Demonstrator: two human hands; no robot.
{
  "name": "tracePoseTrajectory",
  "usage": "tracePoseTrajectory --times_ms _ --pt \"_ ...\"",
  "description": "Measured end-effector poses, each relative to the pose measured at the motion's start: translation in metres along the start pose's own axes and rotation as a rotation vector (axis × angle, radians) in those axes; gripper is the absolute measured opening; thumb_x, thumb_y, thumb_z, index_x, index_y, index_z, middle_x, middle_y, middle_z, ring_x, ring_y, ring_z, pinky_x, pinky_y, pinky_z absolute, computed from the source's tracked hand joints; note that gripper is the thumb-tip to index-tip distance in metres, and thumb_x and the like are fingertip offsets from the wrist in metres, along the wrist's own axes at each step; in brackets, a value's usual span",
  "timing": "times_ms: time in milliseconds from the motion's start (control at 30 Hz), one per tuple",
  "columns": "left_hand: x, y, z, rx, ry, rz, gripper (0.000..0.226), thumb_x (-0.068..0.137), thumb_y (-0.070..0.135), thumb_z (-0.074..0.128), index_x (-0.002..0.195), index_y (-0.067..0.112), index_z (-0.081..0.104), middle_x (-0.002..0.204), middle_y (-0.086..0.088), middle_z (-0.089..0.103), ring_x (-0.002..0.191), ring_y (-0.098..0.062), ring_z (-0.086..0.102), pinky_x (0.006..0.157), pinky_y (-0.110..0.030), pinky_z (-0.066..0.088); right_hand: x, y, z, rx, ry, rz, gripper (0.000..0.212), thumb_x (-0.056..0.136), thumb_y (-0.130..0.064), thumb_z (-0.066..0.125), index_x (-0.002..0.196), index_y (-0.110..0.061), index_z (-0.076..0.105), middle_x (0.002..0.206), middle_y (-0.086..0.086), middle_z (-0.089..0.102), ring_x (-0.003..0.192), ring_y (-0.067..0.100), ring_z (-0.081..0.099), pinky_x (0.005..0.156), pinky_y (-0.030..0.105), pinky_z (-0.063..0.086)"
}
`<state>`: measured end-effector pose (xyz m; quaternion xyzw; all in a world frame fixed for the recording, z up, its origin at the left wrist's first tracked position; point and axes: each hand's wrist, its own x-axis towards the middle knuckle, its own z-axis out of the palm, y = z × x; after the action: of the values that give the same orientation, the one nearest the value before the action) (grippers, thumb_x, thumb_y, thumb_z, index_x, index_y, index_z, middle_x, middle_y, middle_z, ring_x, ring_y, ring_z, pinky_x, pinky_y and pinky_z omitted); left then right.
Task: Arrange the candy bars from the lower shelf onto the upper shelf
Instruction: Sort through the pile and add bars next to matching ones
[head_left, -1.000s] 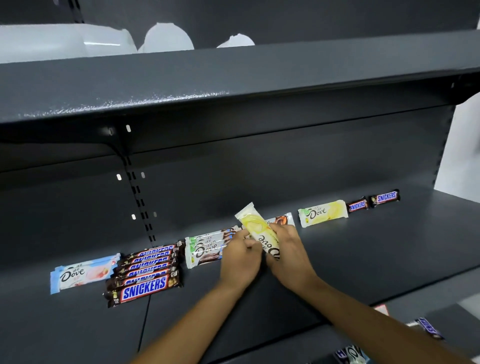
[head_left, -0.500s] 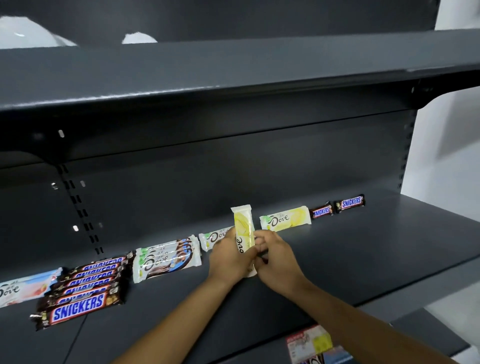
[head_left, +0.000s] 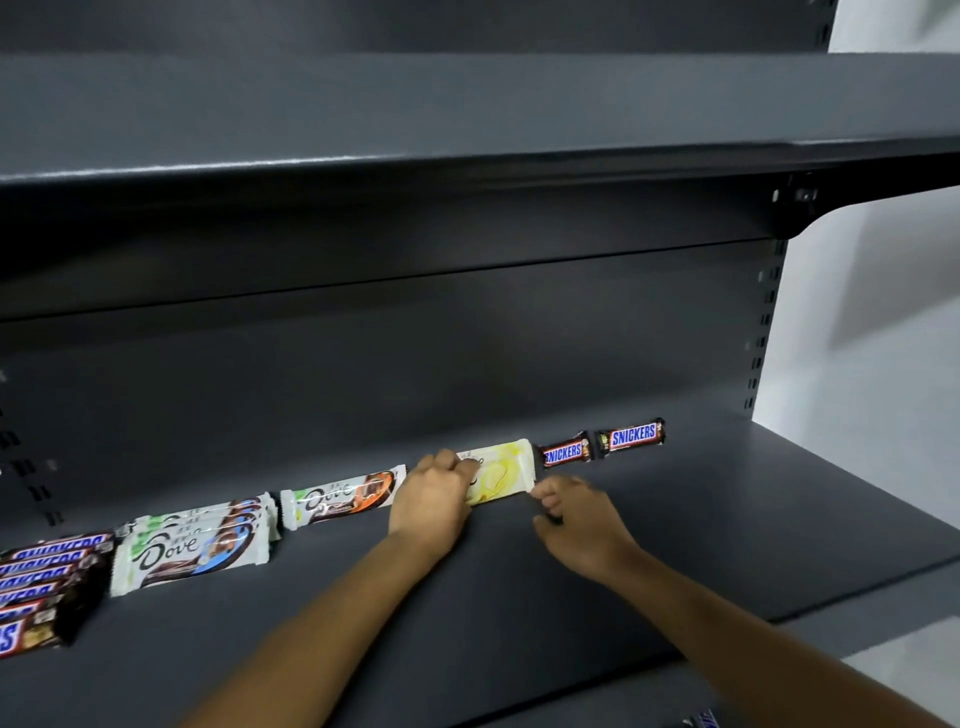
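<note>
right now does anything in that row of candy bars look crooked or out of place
Nothing is damaged or spilled. The stack of white Dove bars is fanned rather than squared up. The yellow Dove bar under the left hand lies in line with the row.

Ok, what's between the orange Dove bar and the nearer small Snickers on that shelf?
The head view shows the yellow Dove bar lying flat between the orange Dove bar and the small Snickers, with the left hand holding its left end.
</note>
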<state>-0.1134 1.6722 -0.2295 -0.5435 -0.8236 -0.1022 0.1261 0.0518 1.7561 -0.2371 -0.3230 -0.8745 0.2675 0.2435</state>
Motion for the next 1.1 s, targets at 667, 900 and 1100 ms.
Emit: tracePoseTrajectory --times_ms 667,900,1100 --pt "0.029 0.003 0.014 0.065 -0.003 0.04 0.048 0.088 0.032 0.054 0.135 0.031 0.045 0.12 0.001 0.046 0.111 -0.021 0.041 0.094 -0.034 0.041 0.049 0.017 0.007 0.022 -0.081 0.061 0.054 0.087 -0.018 0.056 0.138 -0.009 0.04 0.133 0.006 0.049 0.121 0.019 0.045 0.098 0.027 0.039" --pt "0.025 0.004 0.015 0.073 0.022 0.024 0.045 0.089 0.035 0.051 0.134 0.032 0.044 0.124 0.003 0.045 0.112 -0.021 0.041 0.093 -0.033 0.04 0.052 0.014 0.007 -0.017 -0.113 0.06 0.058 0.09 -0.018 0.053 0.142 -0.005 0.031 0.143 0.01 0.04 0.132 0.021 0.036 0.106 0.029 0.031" --pt "0.023 0.006 0.015 0.079 0.024 0.003 0.045 0.09 0.035 0.051 0.134 0.03 0.043 0.126 0.003 0.045 0.112 -0.021 0.041 0.092 -0.032 0.04 0.052 0.014 0.007 -0.026 -0.119 0.065 0.056 0.09 -0.017 0.054 0.14 -0.004 0.034 0.139 0.01 0.042 0.129 0.022 0.038 0.103 0.027 0.033"
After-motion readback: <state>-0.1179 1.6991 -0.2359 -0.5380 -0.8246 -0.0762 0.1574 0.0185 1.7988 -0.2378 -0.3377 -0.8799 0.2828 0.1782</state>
